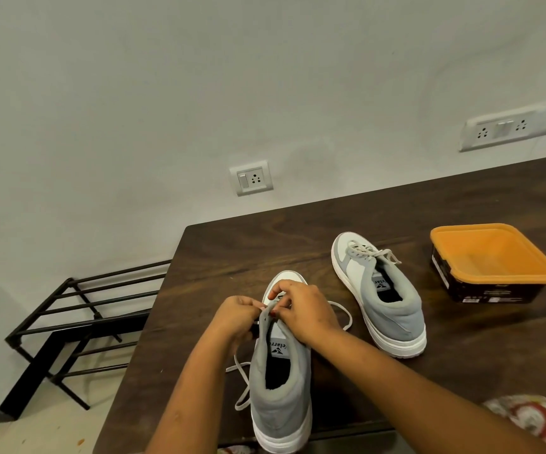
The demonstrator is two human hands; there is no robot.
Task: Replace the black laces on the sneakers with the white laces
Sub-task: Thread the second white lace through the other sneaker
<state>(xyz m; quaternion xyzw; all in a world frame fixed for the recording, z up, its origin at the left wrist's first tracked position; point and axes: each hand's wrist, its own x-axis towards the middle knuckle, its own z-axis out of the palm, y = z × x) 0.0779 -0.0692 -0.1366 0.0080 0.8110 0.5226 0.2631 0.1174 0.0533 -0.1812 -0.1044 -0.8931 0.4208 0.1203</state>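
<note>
- Threading the white lace (242,381) through the upper eyelets of the near sneaker (281,388). It sits right under both hands, toe pointing away and heel toward the person.
- Left hand (237,317): fingers curled, pinching the lace at the sneaker's left eyelet row.
- Right hand (304,309): fingers curled over the tongue area, fingertips meeting the left's. It looks like a pinch on the same lace, but the exact contact is partly hidden.
- Loose lace: one end trails on the tabletop (330,224) below the left hand, along the sneaker's left side. Another loop lies just right of the right hand.
- A bare eyelet shows just below the fingertips and there is no bow, so I judge this sneaker part-laced.
- Far sneaker (386,303), beyond and to the right of the right hand: its tied lace (371,252) is white, runs up the eyelets and ends in a bow. Judged done.
- No black lace is visible on either sneaker or on the tabletop. I judge the removal step finished for both, though where the black laces went can't be told.
- Tub (481,293), well off to the right of the hands: open, orange inside, and it looks empty from this angle.
- Progress call: late stage, one sneaker complete and the second close.
- Left to do, as I judge it: fill the last eyelets on the near sneaker, even out the two ends and tie them.
</note>
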